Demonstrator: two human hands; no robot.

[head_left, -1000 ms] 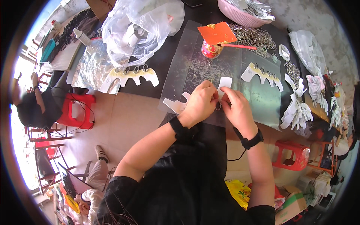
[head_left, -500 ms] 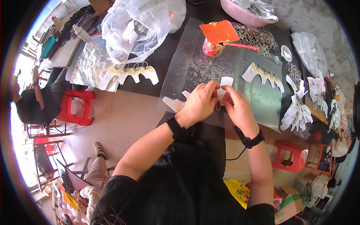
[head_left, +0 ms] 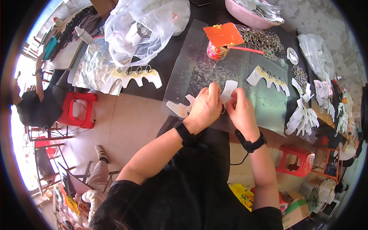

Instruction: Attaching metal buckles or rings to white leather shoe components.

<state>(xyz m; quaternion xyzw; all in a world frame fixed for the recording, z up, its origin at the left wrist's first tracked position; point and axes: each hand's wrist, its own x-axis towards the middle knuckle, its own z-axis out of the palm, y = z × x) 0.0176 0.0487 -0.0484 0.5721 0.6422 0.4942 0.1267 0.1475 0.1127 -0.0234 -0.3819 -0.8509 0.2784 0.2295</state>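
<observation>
Between my hands is a small white strip [head_left: 230, 87], its upper end standing free above the fingertips. My left hand [head_left: 204, 105] is closed in a pinch at the strip's left side. On the other side, my right hand [head_left: 242, 112] pinches the same strip with thumb and fingers. A metal ring [head_left: 223, 109] shows partly beneath the fingertips, mostly hidden. Beside my left wrist lies a white scalloped piece [head_left: 178, 108], partly covered by that hand. Under everything is a clear plastic sheet [head_left: 184, 63] smeared with dried residue.
A red can [head_left: 215, 53] carries an orange square and a red stick. Behind it are piled metal rings [head_left: 264, 38] and a pink basket [head_left: 245, 13]. Scalloped pieces with rings lie left [head_left: 132, 78] and right [head_left: 268, 79]. White pieces [head_left: 303, 115] heap at right; a plastic bag [head_left: 145, 30] sits back left.
The white strip now shows more above my fingers and leans to the right. My left fingers have lifted and curled tighter; both wrists have shifted slightly.
</observation>
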